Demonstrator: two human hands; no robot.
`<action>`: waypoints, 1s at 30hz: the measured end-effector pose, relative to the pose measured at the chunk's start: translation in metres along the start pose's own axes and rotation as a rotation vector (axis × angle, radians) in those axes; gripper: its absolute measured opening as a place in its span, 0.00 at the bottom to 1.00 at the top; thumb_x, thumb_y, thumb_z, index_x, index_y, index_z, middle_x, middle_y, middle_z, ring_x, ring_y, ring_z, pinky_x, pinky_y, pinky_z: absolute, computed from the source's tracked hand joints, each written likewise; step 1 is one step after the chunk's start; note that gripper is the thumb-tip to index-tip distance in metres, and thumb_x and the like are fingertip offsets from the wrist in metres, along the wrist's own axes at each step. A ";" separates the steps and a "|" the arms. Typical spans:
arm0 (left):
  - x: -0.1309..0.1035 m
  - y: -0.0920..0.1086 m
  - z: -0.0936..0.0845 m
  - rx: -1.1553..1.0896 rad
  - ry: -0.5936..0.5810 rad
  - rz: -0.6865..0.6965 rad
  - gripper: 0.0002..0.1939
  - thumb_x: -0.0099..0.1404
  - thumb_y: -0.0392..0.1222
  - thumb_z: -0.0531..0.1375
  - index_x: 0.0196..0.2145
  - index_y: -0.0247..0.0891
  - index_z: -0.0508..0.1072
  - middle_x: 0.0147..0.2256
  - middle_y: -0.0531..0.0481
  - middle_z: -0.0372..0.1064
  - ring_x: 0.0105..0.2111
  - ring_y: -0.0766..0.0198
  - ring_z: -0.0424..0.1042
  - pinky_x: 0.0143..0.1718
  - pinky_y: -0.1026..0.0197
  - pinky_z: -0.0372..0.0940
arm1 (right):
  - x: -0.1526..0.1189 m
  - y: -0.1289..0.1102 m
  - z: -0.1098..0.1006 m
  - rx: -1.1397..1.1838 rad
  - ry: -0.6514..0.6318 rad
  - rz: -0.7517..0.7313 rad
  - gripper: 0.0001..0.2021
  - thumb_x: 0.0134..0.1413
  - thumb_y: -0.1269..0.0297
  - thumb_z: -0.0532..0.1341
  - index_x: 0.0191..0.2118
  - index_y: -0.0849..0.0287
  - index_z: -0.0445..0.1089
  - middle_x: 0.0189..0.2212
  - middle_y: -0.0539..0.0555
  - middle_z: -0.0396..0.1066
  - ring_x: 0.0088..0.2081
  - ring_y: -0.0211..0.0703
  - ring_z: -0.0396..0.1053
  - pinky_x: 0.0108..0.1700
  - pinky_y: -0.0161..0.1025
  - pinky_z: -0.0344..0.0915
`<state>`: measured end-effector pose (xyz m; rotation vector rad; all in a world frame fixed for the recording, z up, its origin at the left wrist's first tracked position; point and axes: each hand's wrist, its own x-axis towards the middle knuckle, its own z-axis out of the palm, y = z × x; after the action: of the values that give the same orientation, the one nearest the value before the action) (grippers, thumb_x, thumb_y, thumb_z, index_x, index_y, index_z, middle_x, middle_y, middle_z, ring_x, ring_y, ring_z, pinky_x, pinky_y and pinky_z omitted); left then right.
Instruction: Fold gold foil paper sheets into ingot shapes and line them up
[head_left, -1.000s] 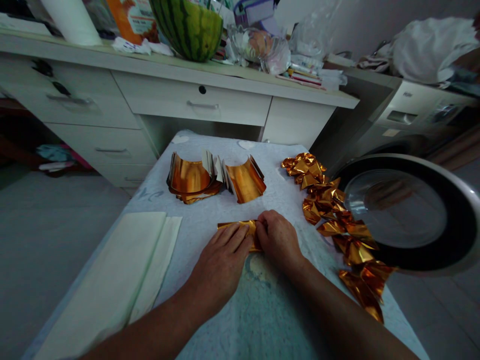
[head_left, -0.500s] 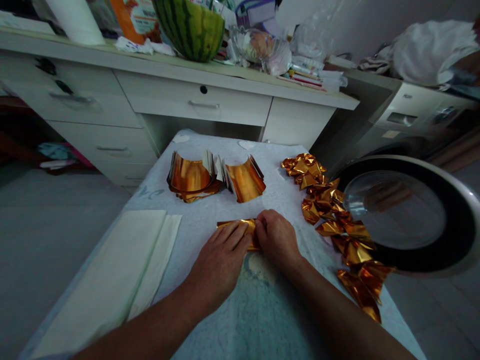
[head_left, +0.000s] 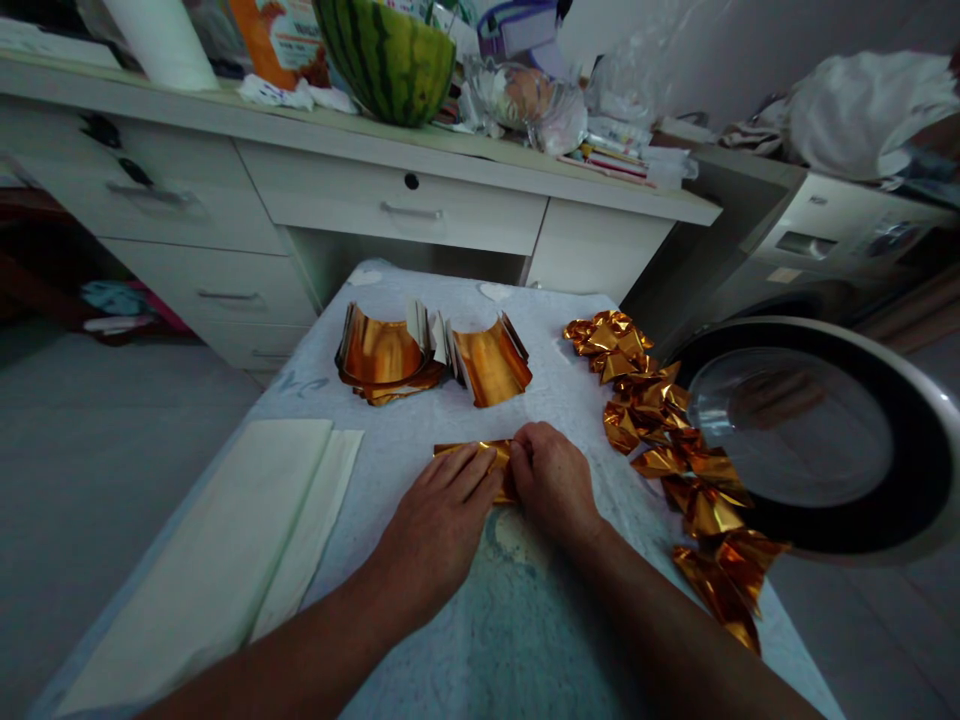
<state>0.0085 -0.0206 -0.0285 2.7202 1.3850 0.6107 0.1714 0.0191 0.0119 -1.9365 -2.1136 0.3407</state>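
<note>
A small folded piece of gold foil paper (head_left: 507, 486) lies on the cloth-covered table, largely covered by my hands. My left hand (head_left: 448, 510) rests flat on its left part, fingers stretched out and side by side. At its right end my right hand (head_left: 553, 482) is curled, thumb and fingers closed on the foil's edge. Beyond my hands stand two stacks of curved gold foil sheets, one at the left (head_left: 382, 352) and one at the right (head_left: 491, 362). Folded, crinkled gold foil pieces (head_left: 649, 400) run in a row down the table's right side.
Folded pale sheets (head_left: 217, 540) lie at the table's left. Behind stands a white counter (head_left: 465, 150) with a cut watermelon (head_left: 386, 65), bags and other items on it. The open round door (head_left: 810, 430) of a washing machine (head_left: 825, 235) stands close beside the table's right edge.
The whole view has shifted very slightly. Both hands stay in the same places on the foil piece, with no clear movement.
</note>
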 end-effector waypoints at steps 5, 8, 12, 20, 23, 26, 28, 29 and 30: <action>-0.001 0.000 0.000 -0.011 -0.039 -0.022 0.21 0.68 0.33 0.55 0.58 0.36 0.66 0.59 0.43 0.65 0.61 0.50 0.60 0.60 0.45 0.60 | 0.000 -0.001 -0.001 -0.008 -0.001 -0.001 0.08 0.61 0.68 0.53 0.33 0.59 0.68 0.33 0.54 0.72 0.35 0.42 0.68 0.36 0.36 0.55; -0.001 -0.001 0.001 -0.024 -0.056 -0.025 0.21 0.68 0.32 0.56 0.58 0.36 0.66 0.59 0.43 0.65 0.61 0.50 0.60 0.60 0.45 0.60 | 0.000 -0.002 -0.001 -0.015 -0.004 -0.004 0.08 0.61 0.69 0.53 0.33 0.59 0.69 0.33 0.54 0.72 0.35 0.42 0.68 0.36 0.37 0.55; 0.001 -0.001 -0.001 -0.029 -0.047 -0.014 0.21 0.68 0.33 0.55 0.58 0.36 0.66 0.59 0.43 0.65 0.61 0.50 0.60 0.60 0.45 0.59 | 0.000 -0.001 -0.001 -0.007 0.005 -0.019 0.08 0.61 0.69 0.54 0.33 0.59 0.68 0.33 0.54 0.72 0.35 0.44 0.68 0.36 0.38 0.55; 0.004 -0.001 -0.007 -0.033 -0.076 -0.007 0.19 0.68 0.32 0.55 0.55 0.35 0.68 0.59 0.42 0.66 0.60 0.50 0.61 0.59 0.45 0.60 | -0.001 0.007 0.006 0.186 0.116 -0.041 0.09 0.57 0.70 0.56 0.43 0.61 0.68 0.36 0.55 0.71 0.33 0.43 0.67 0.36 0.38 0.59; 0.004 -0.001 -0.006 -0.038 -0.071 0.000 0.19 0.68 0.32 0.55 0.56 0.34 0.68 0.59 0.42 0.65 0.60 0.49 0.60 0.59 0.44 0.60 | -0.002 0.008 0.006 0.319 0.145 -0.146 0.11 0.55 0.73 0.56 0.44 0.61 0.67 0.37 0.54 0.71 0.33 0.41 0.67 0.36 0.36 0.60; 0.005 0.000 -0.009 -0.057 -0.059 -0.004 0.20 0.68 0.32 0.54 0.57 0.35 0.66 0.59 0.42 0.65 0.60 0.50 0.60 0.60 0.44 0.59 | -0.003 0.006 0.005 0.358 0.053 -0.236 0.08 0.55 0.75 0.54 0.38 0.59 0.68 0.33 0.52 0.71 0.34 0.41 0.67 0.37 0.36 0.61; 0.006 0.001 -0.012 -0.087 -0.052 -0.012 0.20 0.68 0.33 0.54 0.57 0.35 0.67 0.59 0.43 0.65 0.60 0.50 0.60 0.60 0.44 0.59 | -0.003 0.004 0.004 0.319 0.002 -0.245 0.08 0.55 0.76 0.54 0.37 0.58 0.68 0.32 0.52 0.72 0.35 0.42 0.68 0.39 0.36 0.60; 0.007 0.002 -0.015 -0.110 -0.049 -0.021 0.19 0.69 0.34 0.54 0.57 0.36 0.67 0.59 0.43 0.66 0.60 0.50 0.61 0.60 0.44 0.59 | -0.003 0.003 0.003 0.299 -0.012 -0.241 0.08 0.56 0.76 0.54 0.37 0.59 0.68 0.32 0.53 0.72 0.35 0.42 0.68 0.39 0.37 0.60; 0.008 0.002 -0.017 -0.138 -0.048 -0.031 0.18 0.69 0.36 0.54 0.56 0.36 0.67 0.58 0.43 0.67 0.59 0.50 0.61 0.60 0.44 0.59 | -0.002 0.002 0.003 0.284 -0.023 -0.237 0.08 0.57 0.75 0.53 0.37 0.59 0.68 0.32 0.53 0.72 0.35 0.42 0.68 0.39 0.37 0.60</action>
<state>0.0079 -0.0182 -0.0096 2.5837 1.3195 0.6111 0.1727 0.0170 0.0087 -1.5159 -2.1441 0.5806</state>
